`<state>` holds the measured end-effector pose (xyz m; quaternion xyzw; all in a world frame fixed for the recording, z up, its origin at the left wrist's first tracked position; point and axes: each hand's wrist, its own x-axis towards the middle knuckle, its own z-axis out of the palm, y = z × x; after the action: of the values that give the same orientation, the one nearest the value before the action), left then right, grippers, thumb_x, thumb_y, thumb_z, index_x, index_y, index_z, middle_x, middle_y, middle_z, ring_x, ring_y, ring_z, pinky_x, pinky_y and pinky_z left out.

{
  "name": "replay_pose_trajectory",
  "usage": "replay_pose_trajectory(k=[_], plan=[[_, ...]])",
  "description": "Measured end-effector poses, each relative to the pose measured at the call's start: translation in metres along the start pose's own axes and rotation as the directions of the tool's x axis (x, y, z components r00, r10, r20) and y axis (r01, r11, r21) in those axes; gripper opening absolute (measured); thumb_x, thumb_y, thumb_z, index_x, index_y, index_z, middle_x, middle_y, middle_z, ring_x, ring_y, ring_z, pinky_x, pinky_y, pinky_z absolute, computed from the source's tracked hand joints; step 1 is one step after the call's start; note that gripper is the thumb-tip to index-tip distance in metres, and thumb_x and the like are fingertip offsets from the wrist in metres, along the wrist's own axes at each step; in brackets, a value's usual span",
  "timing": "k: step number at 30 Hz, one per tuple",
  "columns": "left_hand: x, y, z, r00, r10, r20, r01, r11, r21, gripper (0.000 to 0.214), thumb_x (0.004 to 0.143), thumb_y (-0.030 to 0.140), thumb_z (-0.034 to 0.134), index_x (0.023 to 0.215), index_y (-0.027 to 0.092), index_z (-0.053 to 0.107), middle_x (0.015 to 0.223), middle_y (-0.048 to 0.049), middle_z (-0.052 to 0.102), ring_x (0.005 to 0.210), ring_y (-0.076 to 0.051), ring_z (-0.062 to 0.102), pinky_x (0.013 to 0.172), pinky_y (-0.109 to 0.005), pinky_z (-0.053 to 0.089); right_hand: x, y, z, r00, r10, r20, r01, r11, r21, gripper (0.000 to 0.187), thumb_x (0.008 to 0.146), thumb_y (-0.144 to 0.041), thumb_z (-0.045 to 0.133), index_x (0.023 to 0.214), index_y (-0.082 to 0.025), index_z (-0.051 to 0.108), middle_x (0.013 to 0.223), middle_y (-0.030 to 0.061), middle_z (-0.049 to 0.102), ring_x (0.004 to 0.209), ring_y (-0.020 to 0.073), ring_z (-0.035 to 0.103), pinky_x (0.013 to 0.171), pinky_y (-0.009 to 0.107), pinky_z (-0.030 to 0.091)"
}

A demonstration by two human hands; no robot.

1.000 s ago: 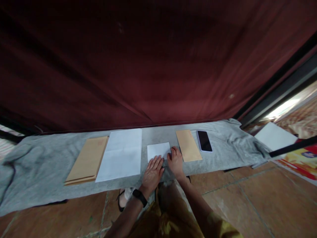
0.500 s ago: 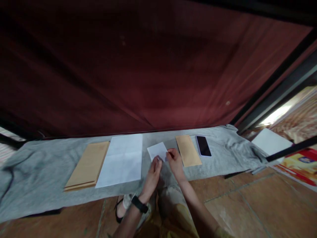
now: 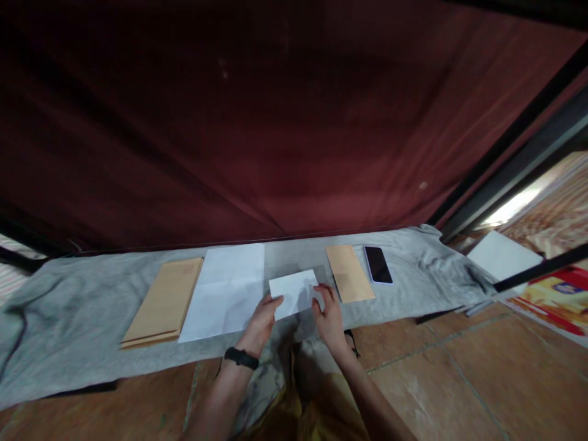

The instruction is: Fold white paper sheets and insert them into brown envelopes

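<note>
A small folded white paper (image 3: 294,293) is lifted just above the grey cloth (image 3: 82,312). My left hand (image 3: 261,320) pinches its lower left corner and my right hand (image 3: 327,312) pinches its right edge. A black band sits on my left wrist. Left of the folded paper lies a large white sheet (image 3: 226,291), and further left a stack of brown envelopes (image 3: 164,301). A single brown envelope (image 3: 349,272) lies just right of my right hand, with a black phone (image 3: 378,264) beside it.
The grey cloth runs along the foot of a dark red curtain (image 3: 275,122). Brown floor tiles (image 3: 459,380) lie in front of the cloth. More white paper (image 3: 503,256) and a colourful printed sheet (image 3: 560,294) sit at the right, behind a black bar (image 3: 542,266).
Both hands lay flat on the cloth, pressing the small paper. They have since closed on its edges and lifted it, turning it slightly and bringing it nearer to me.
</note>
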<state>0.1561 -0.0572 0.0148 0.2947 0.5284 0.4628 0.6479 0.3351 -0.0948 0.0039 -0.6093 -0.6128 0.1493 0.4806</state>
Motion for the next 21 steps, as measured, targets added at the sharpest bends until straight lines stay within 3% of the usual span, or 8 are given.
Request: replay_pose_trajectory(k=[3,6,9,13,18,21], plan=[[0.008,-0.006,-0.006,1.0,-0.002,-0.017,0.002,1.0,0.028,0.024,0.073,0.027,0.075,0.094,0.015,0.071,0.083,-0.0084,0.078,0.085,-0.027,0.075,0.079,-0.039,0.059,-0.002,0.035,-0.002,0.975,0.212,-0.064,-0.208,0.976,0.071,0.034,0.089,-0.031,0.051,0.119,-0.019,0.061,0.115,0.0126,0.065,0.108,0.0263,0.063,0.095,0.043,0.052],[0.014,-0.009,-0.004,1.0,-0.001,0.0,0.001,0.999,0.044,0.027,0.072,0.028,0.075,0.095,0.014,0.071,0.08,-0.0083,0.078,0.08,-0.026,0.075,0.075,-0.038,0.06,0.001,0.056,0.004,0.927,0.37,0.051,-0.372,0.899,0.232,0.038,0.086,-0.041,0.055,0.116,-0.019,0.06,0.092,0.0067,0.07,0.082,0.0221,0.067,0.076,0.037,0.056],[0.02,-0.014,-0.001,1.0,0.02,0.008,-0.021,0.996,0.086,0.03,0.074,0.029,0.073,0.098,0.013,0.07,0.082,-0.0094,0.077,0.08,-0.026,0.075,0.074,-0.038,0.06,0.006,0.064,0.013,0.877,0.457,0.151,-0.479,0.799,0.363,0.043,0.078,-0.045,0.061,0.113,-0.019,0.061,0.068,-0.0021,0.064,0.06,0.0177,0.062,0.056,0.029,0.052],[0.023,-0.021,-0.003,0.996,0.082,-0.03,-0.076,0.983,0.166,0.035,0.078,0.033,0.072,0.107,0.014,0.068,0.088,-0.0075,0.076,0.082,-0.023,0.073,0.07,-0.035,0.059,0.011,0.063,0.019,0.853,0.5,0.149,-0.511,0.741,0.436,0.048,0.073,-0.045,0.062,0.111,-0.016,0.061,0.064,-0.0043,0.06,0.05,0.0146,0.056,0.046,0.027,0.049],[0.014,-0.037,-0.012,0.979,0.182,-0.096,-0.148,0.948,0.281,0.047,0.081,0.022,0.065,0.127,0.02,0.059,0.076,0.0016,0.067,0.064,-0.015,0.066,0.066,-0.031,0.058,0.01,0.061,0.02,0.854,0.504,0.126,-0.504,0.747,0.434,0.045,0.074,-0.045,0.06,0.109,-0.017,0.06,0.064,-0.004,0.06,0.053,0.0166,0.059,0.05,0.031,0.055],[0.001,-0.047,-0.012,0.911,0.405,-0.081,-0.298,0.781,0.549,0.047,0.084,0.017,0.056,0.131,0.017,0.057,0.083,-0.0026,0.066,0.074,-0.019,0.067,0.077,-0.038,0.059,0.008,0.062,0.019,0.858,0.502,0.105,-0.497,0.762,0.415,0.04,0.075,-0.042,0.059,0.107,-0.019,0.06,0.064,-0.0041,0.059,0.053,0.0163,0.06,0.05,0.031,0.056]])
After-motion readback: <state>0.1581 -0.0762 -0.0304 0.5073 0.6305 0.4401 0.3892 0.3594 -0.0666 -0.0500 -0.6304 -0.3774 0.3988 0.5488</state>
